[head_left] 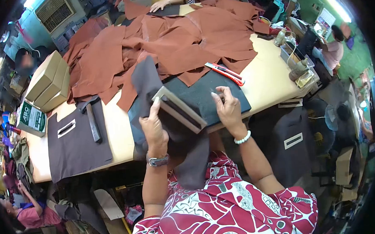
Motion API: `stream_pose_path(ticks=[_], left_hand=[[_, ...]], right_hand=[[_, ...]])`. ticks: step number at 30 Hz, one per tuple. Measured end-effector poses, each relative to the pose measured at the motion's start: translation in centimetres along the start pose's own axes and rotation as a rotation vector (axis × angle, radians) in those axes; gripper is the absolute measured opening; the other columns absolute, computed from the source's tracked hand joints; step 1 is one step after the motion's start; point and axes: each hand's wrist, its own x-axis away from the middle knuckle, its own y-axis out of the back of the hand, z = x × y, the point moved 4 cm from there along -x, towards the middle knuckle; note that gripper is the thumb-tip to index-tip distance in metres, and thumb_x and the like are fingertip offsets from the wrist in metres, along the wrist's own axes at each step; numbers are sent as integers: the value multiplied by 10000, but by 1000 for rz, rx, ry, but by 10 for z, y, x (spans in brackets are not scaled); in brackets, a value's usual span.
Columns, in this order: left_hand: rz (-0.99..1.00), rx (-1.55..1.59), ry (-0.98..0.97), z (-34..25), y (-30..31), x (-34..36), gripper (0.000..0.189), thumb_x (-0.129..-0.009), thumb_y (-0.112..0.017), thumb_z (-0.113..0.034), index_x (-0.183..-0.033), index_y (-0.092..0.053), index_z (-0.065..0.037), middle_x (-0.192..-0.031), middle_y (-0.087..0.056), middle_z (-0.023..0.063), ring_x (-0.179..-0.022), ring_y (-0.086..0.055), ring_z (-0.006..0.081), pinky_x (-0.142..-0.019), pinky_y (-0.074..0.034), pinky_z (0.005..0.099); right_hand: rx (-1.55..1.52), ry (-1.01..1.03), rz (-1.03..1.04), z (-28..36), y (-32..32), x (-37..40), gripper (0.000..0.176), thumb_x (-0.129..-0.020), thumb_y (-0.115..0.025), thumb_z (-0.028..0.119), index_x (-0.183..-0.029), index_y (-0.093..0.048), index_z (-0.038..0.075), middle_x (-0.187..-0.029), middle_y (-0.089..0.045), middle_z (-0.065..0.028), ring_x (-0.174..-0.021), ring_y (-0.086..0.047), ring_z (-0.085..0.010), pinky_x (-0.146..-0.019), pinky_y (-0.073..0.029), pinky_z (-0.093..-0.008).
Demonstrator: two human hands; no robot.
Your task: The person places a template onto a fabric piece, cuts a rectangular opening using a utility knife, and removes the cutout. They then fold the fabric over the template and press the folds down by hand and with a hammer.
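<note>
My left hand (155, 129) grips a dark brown leather piece (147, 83), its thumb against a beige rectangular frame (180, 109) set around a dark slot. The lower end of the piece hangs over the table edge towards my lap. Just right of the frame, my right hand (230, 110) is raised with fingers curled and thumb apart; nothing shows in it. Below the raised piece is a dark cutting mat (194, 91). A red utility knife (225, 74) rests at the mat's far right side.
Reddish-brown leather sheets (162, 42) pile across the table. At left, a hammer (93, 124) lies on another dark piece (79, 152), near cardboard boxes (50, 82) and a green box (31, 119). A basket with bottles (297, 69) stands right. Another person's hand (160, 5) touches the far sheets.
</note>
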Motion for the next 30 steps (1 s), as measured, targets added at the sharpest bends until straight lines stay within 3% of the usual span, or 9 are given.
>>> stream_pose_path(ticks=[1,2,4,7,10,12,16,24,30], left_hand=[[28,-1,-16,-5,1,0,178,-841,-601,-40,-1004,-658,4,-982,-667,70,-868,-640,153,-804,-505,276],[29,2,2,-6,1,2,178,-841,-602,-41,-1005,-658,4,-981,-668,69,-870,-639,151,-806,-502,275],[25,0,34,-7,4,4,180,-841,-603,-44,-1006,-658,4,-978,-668,65,-875,-636,148,-809,-497,274],[34,-59,55,-2,3,7,192,-832,-609,-32,-1017,-653,1,-980,-665,55,-878,-629,139,-823,-483,275],[117,-89,75,5,-3,6,224,-833,-625,-17,-1056,-618,-4,-1011,-634,38,-894,-603,137,-815,-476,272],[156,-100,73,8,-10,7,254,-832,-621,-8,-1085,-606,-14,-1034,-628,38,-911,-599,143,-827,-473,283],[277,-132,130,15,-14,10,283,-830,-611,9,-1111,-591,-13,-1105,-613,57,-985,-589,148,-861,-465,276],[408,-283,226,9,-8,16,260,-815,-634,-19,-1075,-628,-14,-1021,-653,48,-927,-607,130,-843,-472,271],[415,-192,328,10,3,14,252,-807,-663,-47,-1056,-633,-53,-999,-653,23,-906,-607,108,-828,-471,257]], right_hand=[[172,49,-40,-9,3,-5,223,-883,-565,234,-936,-570,18,-792,-642,-151,-664,-606,-342,-624,-484,-398],[334,92,-45,-19,3,-10,206,-846,-599,228,-924,-596,37,-903,-639,-105,-832,-606,-301,-721,-474,-403],[536,274,-99,-29,3,-16,202,-804,-627,200,-937,-620,48,-1012,-600,-110,-981,-555,-294,-836,-436,-411],[578,317,-138,-27,3,-19,233,-770,-654,201,-949,-636,52,-1079,-565,-122,-1030,-520,-299,-912,-394,-418],[164,378,-21,13,5,-16,286,-743,-671,201,-984,-629,52,-1086,-562,-141,-1054,-517,-309,-943,-382,-414],[-67,539,100,51,8,-8,363,-710,-690,202,-1038,-612,68,-1139,-549,-125,-1096,-503,-311,-969,-367,-415],[116,849,129,68,-15,4,364,-740,-642,204,-1094,-600,131,-1191,-540,-57,-1148,-476,-254,-984,-358,-432],[-15,931,127,69,-21,-6,159,-754,-635,122,-912,-646,104,-982,-633,-29,-975,-587,-222,-894,-440,-395],[-249,736,256,72,-30,-13,129,-735,-672,44,-859,-637,39,-829,-637,-46,-774,-615,-191,-718,-472,-310]])
